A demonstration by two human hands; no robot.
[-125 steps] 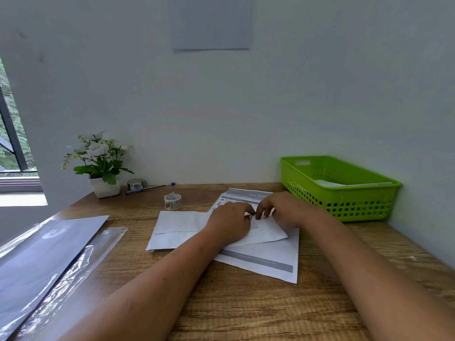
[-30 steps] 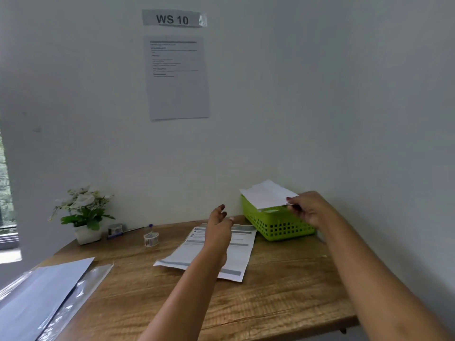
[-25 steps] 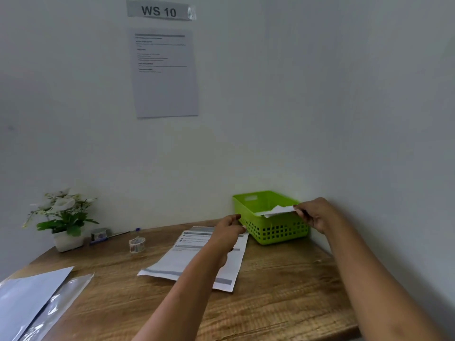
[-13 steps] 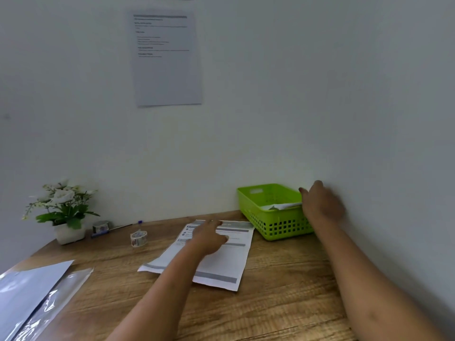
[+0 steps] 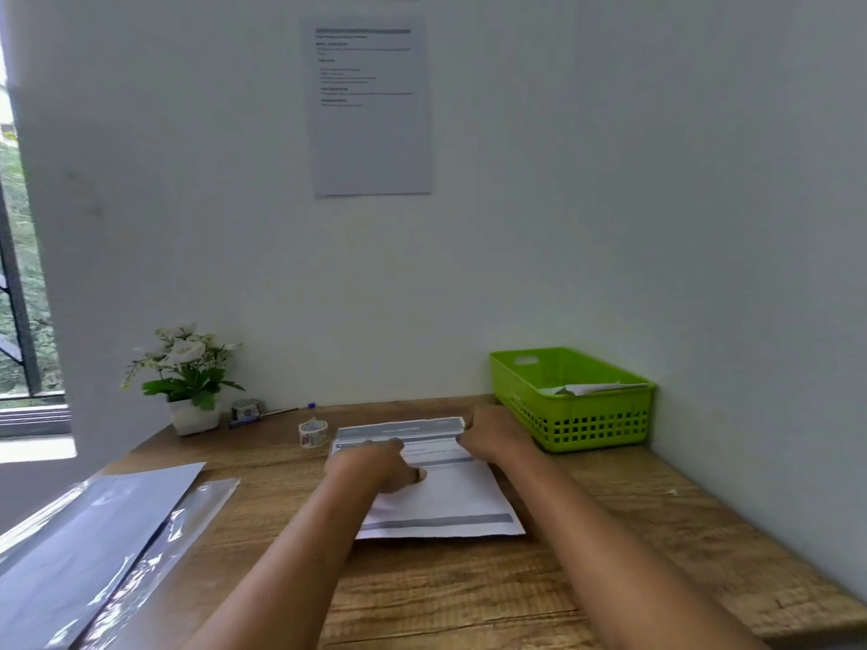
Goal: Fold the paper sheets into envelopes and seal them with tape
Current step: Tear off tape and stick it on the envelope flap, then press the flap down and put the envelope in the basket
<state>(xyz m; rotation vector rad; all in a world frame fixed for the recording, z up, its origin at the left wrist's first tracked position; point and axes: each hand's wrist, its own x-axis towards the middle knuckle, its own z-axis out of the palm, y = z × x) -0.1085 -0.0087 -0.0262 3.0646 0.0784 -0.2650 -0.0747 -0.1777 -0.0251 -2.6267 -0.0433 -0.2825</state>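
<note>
**Both hands on a fresh printed sheet at the bench**

A printed paper sheet (image 5: 441, 490) lies flat on the wooden bench (image 5: 586, 555), square to the person, its far edge toward the wall. The left hand (image 5: 380, 464) rests palm-down on the sheet's left half, fingers loosely curled and gripping nothing. The right hand (image 5: 492, 436) sits at the far right corner; whether it pinches that edge or only presses it I cannot tell.

The sheet looks light, thin and limp, likely to slide on the smooth wood and crease wherever pressed. Taking it by the far corners while a palm pins it seems the safest hold.

The green basket (image 5: 596, 424), just right of the sheet, holds folded white paper (image 5: 586, 389), probably finished envelopes. A tape roll (image 5: 313, 433) stands just left of the sheet.
</note>
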